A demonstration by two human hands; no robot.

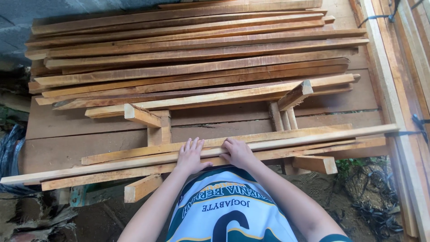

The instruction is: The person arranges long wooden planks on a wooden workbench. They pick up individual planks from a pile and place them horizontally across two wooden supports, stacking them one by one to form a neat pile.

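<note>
Wooden bench under open shed, stacked slats [192, 62] behind. Our left hand [190, 157] flat, fingers spread; right hand [239, 152] curled over same long strip [134, 160] at near edge — we'd keep grip even, near middle, lift level — loose strips [313, 145] touch it.

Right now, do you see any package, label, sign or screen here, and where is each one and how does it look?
No package, label, sign or screen shows.
Shirt: bottom centre, on the person; white and green with yellow trim and dark printed lettering.
Wooden strips: long, pale orange-brown, unmarked, under the left hand and right hand.
Stack of planks: behind them, bare wood.
</note>
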